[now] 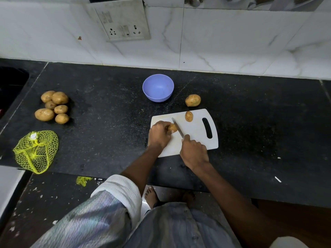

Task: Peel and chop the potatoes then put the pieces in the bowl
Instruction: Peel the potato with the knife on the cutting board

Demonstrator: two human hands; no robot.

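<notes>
- A potato piece point(172, 127) was held down on the white cutting board point(195, 133) by the left hand point(158, 134), whose fingers were curled over it so that only its right end showed.
- A knife point(177, 129) was gripped by the right hand point(194, 152), the fingers wrapped round the handle and the forefinger laid along the top; the blade was set slantwise, just beside the exposed end of the held piece.
- A second potato piece point(189, 116), skin still on, was seen lying farther back on the board, apart from the blade.
- A whole potato point(192, 100) was placed on the black counter point(107, 113), just behind the board.
- The blue bowl point(158, 87) was stood behind the board, to the left of that potato, with nothing visible inside.
- A heap of six unpeeled potatoes point(52, 107) was found at the counter's left, well apart from the board.
- A yellow net bag point(35, 152) was left lying slack in front of the heap.
</notes>
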